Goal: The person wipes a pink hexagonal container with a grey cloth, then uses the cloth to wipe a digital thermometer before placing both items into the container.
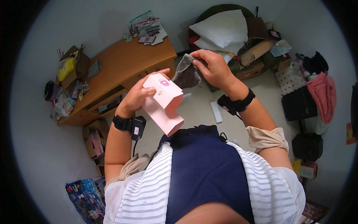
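My left hand (137,93) grips a pale pink box-like holder (162,105) with a stepped side and small stickers on its upper face. The thumb lies on that face, and the other fingers go behind it, partly hidden. To the right, my right hand (209,65) pinches a corner of a grey cloth (186,73) between thumb and fingertips. The cloth hangs down just beyond the pink holder; whether the two touch I cannot tell. Each wrist carries a black strap with a small black device.
Ahead on the left stands a wooden desk (125,64) with a phone (146,39), zip bags (145,23) and a cardboard box (71,67). White pillows (223,28) lie on a green round chair (205,16). A white strip (216,112) is on the tiled floor. Black bags (299,103) line the right wall.
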Available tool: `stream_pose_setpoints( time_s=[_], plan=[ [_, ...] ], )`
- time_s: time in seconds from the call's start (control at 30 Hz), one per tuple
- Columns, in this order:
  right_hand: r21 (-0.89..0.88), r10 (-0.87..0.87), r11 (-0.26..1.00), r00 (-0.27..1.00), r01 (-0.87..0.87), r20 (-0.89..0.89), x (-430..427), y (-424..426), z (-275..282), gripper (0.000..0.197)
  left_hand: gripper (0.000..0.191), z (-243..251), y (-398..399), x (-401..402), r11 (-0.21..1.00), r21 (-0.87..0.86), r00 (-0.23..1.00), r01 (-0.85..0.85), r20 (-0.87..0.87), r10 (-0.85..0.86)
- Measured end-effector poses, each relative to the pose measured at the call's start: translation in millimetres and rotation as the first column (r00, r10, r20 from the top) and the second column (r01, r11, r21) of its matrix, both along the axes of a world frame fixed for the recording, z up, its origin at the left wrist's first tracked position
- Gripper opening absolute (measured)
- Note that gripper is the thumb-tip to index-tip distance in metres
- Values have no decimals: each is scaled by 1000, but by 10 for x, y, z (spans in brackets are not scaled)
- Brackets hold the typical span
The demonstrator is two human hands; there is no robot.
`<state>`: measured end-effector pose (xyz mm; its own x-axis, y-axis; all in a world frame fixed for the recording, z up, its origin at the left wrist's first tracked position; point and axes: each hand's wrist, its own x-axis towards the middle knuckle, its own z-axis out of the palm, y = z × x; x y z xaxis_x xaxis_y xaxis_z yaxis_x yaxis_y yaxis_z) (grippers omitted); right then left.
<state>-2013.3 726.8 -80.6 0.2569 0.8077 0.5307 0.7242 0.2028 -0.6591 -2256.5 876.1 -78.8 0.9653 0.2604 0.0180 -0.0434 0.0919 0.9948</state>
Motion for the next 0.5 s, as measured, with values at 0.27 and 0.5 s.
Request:
stream_pose_setpoints(
  time_s=[0.27, 0.5],
  plan=[
    [28, 53, 998, 982, -59, 181, -238, -163, 114, 15, 84, 112, -229, 234, 991, -85, 986, 106, 135, -94],
    [5, 82, 997, 995, -83, 49, -184, -177, 84, 21, 69, 43, -124, 307, 982, -67, 982, 176, 79, -171]
  ],
)
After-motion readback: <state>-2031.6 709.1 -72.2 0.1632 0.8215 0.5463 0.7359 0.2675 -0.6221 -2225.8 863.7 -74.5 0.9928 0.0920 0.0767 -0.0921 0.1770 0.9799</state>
